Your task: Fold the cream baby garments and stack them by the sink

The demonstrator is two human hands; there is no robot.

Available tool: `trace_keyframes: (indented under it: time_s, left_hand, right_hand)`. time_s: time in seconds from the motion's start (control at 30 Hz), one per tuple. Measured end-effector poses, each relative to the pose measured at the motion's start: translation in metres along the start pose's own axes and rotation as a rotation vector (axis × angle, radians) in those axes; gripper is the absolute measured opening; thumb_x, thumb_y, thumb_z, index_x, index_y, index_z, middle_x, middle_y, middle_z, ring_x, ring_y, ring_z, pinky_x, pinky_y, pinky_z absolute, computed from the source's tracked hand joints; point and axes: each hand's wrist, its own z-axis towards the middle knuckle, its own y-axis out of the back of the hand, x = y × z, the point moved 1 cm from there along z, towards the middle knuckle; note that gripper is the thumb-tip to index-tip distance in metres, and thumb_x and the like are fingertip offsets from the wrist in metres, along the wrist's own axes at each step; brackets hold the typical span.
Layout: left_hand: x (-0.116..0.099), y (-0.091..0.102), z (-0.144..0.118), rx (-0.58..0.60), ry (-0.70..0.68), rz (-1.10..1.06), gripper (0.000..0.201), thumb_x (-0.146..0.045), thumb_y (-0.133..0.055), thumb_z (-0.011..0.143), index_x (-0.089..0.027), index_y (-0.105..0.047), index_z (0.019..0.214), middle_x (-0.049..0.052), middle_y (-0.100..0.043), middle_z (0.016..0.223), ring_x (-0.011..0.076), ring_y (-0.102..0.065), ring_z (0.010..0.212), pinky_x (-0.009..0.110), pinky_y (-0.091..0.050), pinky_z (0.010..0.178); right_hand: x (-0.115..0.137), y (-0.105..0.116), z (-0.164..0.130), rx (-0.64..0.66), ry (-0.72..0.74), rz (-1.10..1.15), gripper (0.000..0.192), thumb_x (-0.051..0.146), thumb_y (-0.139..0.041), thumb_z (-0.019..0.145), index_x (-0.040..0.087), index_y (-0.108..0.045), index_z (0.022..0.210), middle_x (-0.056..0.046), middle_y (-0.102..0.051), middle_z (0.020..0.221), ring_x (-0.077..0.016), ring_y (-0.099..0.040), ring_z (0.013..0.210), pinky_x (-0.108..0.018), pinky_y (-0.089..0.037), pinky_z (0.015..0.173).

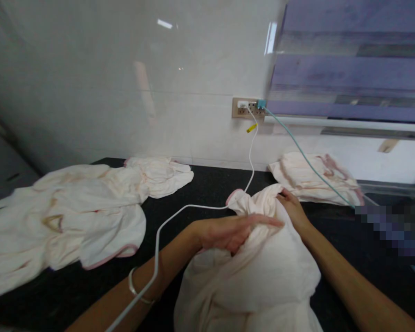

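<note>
A cream cloth garment with pink edging lies bunched on the dark countertop in front of me. My left hand is on its left side, the index finger stretched across the folds and the other fingers curled into the fabric. At the garment's far end, my right hand has its fingers closed on the gathered cloth along the right edge. Parts of the fingertips of both hands are hidden by the cloth. A white bangle circles my left wrist.
Similar cream garments lie spread at the left. A folded one rests near the wall at right. A white cable runs from the wall socket across my left forearm. A teal cable slopes right, toward a pixelated area.
</note>
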Motion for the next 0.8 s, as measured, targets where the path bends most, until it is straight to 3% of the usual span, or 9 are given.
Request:
trace_keyframes:
  time_s: [0.1, 0.17, 0.27, 0.33, 0.43, 0.5, 0.6, 0.7, 0.8]
  left_hand:
    - [0.014, 0.016, 0.014, -0.435, -0.122, 0.023, 0.051, -0.06, -0.058, 0.093, -0.024, -0.061, 0.129, 0.005, -0.071, 0.095, 0.0195, -0.07, 0.089, 0.029, -0.053, 0.078]
    - [0.025, 0.031, 0.022, -0.573, -0.192, 0.04, 0.05, -0.061, -0.057, 0.093, -0.023, -0.06, 0.126, 0.005, -0.071, 0.091, 0.0185, -0.07, 0.085, 0.029, -0.053, 0.079]
    - [0.038, 0.055, 0.03, -0.59, -0.293, 0.017, 0.049, -0.056, -0.06, 0.093, -0.023, -0.056, 0.13, 0.01, -0.073, 0.106, 0.0208, -0.071, 0.097, 0.034, -0.054, 0.085]
    - [0.043, 0.066, 0.032, -0.625, -0.314, 0.057, 0.047, -0.049, -0.063, 0.092, -0.022, -0.055, 0.13, 0.014, -0.071, 0.116, 0.0227, -0.069, 0.106, 0.037, -0.054, 0.09]
    - [0.043, 0.07, 0.034, -0.669, -0.339, 0.328, 0.049, -0.041, -0.066, 0.089, -0.021, -0.057, 0.134, 0.014, -0.065, 0.127, 0.0226, -0.065, 0.112, 0.035, -0.053, 0.091]
    - [0.041, 0.064, 0.033, -0.633, -0.339, 0.598, 0.06, -0.041, -0.069, 0.088, -0.022, -0.054, 0.142, 0.012, -0.064, 0.127, 0.0205, -0.064, 0.103, 0.031, -0.052, 0.085]
    - [0.034, 0.051, 0.028, -0.547, -0.209, 0.907, 0.067, -0.051, -0.066, 0.089, -0.024, -0.05, 0.149, 0.004, -0.067, 0.1, 0.0151, -0.059, 0.075, 0.026, -0.046, 0.069]
    - [0.025, 0.044, 0.018, -0.514, -0.078, 1.085, 0.051, -0.056, -0.059, 0.093, -0.024, -0.065, 0.131, -0.001, -0.061, 0.079, 0.0147, -0.054, 0.066, 0.024, -0.037, 0.061]
    - [0.018, 0.044, 0.01, -0.539, -0.005, 1.203, 0.047, -0.062, -0.053, 0.094, -0.02, -0.075, 0.091, -0.001, -0.058, 0.068, 0.0155, -0.054, 0.064, 0.025, -0.031, 0.056]
  right_hand:
    - [-0.002, 0.003, 0.003, -0.053, -0.101, 0.083, 0.053, 0.059, -0.07, 0.071, 0.021, -0.07, 0.108, -0.006, -0.074, 0.081, -0.0273, -0.069, 0.077, -0.04, -0.055, 0.072]
    - [0.0, 0.003, 0.003, -0.042, -0.143, 0.134, 0.055, 0.062, -0.067, 0.074, 0.021, -0.07, 0.11, -0.006, -0.075, 0.083, -0.0278, -0.07, 0.079, -0.041, -0.056, 0.071]
    - [0.006, -0.001, -0.003, 0.01, -0.181, 0.194, 0.057, 0.068, -0.06, 0.082, 0.022, -0.068, 0.114, -0.008, -0.075, 0.086, -0.0279, -0.071, 0.078, -0.04, -0.056, 0.066]
    - [0.009, -0.006, -0.007, 0.062, -0.172, 0.158, 0.06, 0.069, -0.065, 0.08, 0.023, -0.067, 0.119, -0.009, -0.075, 0.086, -0.0279, -0.071, 0.076, -0.04, -0.057, 0.064]
    - [0.01, -0.011, -0.013, 0.142, -0.141, 0.064, 0.067, 0.063, -0.078, 0.071, 0.024, -0.065, 0.123, -0.007, -0.075, 0.086, -0.0268, -0.07, 0.072, -0.039, -0.056, 0.062]
    - [0.009, -0.012, -0.015, 0.143, -0.135, 0.072, 0.066, 0.061, -0.081, 0.068, 0.023, -0.066, 0.12, -0.007, -0.076, 0.087, -0.0255, -0.07, 0.07, -0.037, -0.056, 0.062]
    - [0.006, -0.011, -0.014, 0.042, -0.118, 0.089, 0.06, 0.06, -0.081, 0.067, 0.02, -0.067, 0.109, -0.007, -0.076, 0.087, -0.0235, -0.068, 0.068, -0.034, -0.054, 0.061]
    - [0.005, -0.007, -0.012, -0.086, -0.062, -0.078, 0.055, 0.063, -0.077, 0.07, 0.017, -0.071, 0.099, -0.008, -0.075, 0.082, -0.0233, -0.066, 0.068, -0.033, -0.051, 0.059]
    - [0.005, -0.002, -0.012, -0.173, 0.028, -0.271, 0.051, 0.065, -0.07, 0.078, 0.016, -0.074, 0.089, -0.008, -0.075, 0.081, -0.0245, -0.065, 0.073, -0.034, -0.05, 0.064]
